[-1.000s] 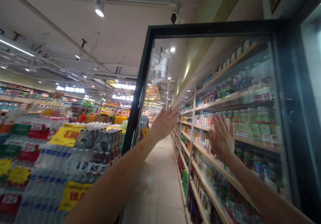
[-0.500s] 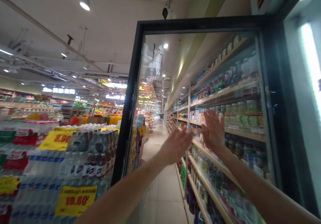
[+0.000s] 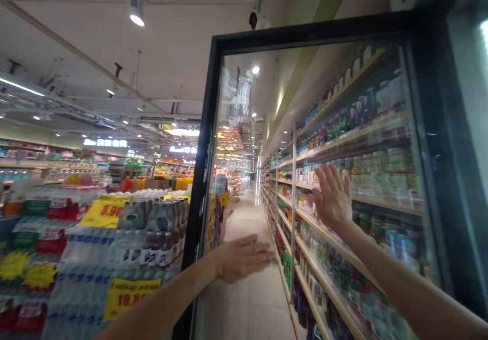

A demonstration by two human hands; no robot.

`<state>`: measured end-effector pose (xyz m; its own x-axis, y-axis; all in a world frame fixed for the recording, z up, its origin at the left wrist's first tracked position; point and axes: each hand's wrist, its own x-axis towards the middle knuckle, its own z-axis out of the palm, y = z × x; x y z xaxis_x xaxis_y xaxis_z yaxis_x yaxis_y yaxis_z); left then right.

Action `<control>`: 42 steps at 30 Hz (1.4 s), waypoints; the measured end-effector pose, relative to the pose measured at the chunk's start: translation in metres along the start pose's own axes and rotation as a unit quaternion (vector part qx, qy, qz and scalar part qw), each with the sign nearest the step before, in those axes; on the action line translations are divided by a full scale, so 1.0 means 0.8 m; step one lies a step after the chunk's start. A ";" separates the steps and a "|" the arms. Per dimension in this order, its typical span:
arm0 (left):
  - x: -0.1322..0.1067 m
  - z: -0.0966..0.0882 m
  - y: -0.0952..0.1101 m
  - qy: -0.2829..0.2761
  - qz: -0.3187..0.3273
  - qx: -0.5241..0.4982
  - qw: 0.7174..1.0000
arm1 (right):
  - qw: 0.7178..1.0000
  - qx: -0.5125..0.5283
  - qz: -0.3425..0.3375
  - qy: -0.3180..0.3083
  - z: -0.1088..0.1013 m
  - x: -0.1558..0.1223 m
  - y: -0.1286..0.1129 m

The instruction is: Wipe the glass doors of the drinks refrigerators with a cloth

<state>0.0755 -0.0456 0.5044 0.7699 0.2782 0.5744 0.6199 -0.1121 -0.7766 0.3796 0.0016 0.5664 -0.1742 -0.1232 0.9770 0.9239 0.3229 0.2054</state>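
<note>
A glass door with a black frame point(image 3: 320, 31) stands swung out in front of me. My right hand point(image 3: 333, 197) is raised at the pane with its fingers spread and nothing in it; whether the palm touches the glass I cannot tell. Lower and to the left, my left hand point(image 3: 244, 258) is stretched out flat, slightly blurred, holding nothing. It is before the lower left part of the pane, near the frame's left upright. Through the glass, bottles point(image 3: 377, 170) show on the shelves behind my right hand.
Stacked packs of bottled drinks point(image 3: 133, 253) with yellow price signs point(image 3: 129, 297) stand at the left. Beyond the glass, a tiled aisle point(image 3: 247, 228) runs along long drink shelves point(image 3: 328, 238). A bright panel edge is at the far right.
My left hand has moved down and to the left, away from my right hand. My right hand stays raised at the pane. The view has shifted a little to the left.
</note>
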 end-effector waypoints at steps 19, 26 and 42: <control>0.011 0.003 -0.031 0.130 -0.071 0.008 0.989 | 1.000 -0.011 -0.009 0.005 0.001 -0.001 0.000; 0.036 -0.001 -0.060 0.174 -0.258 0.026 0.950 | 1.000 -0.017 -0.008 0.000 -0.003 0.000 -0.005; 0.159 -0.015 -0.066 0.168 -0.067 -0.060 0.982 | 0.996 -0.075 -0.020 -0.037 -0.001 -0.003 -0.005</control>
<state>0.1424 -0.0161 0.6218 0.6739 -0.0304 0.7382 0.7171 -0.2133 -0.6635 0.3771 -0.0002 0.5634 -0.2315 -0.0618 0.9709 0.9554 0.1739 0.2389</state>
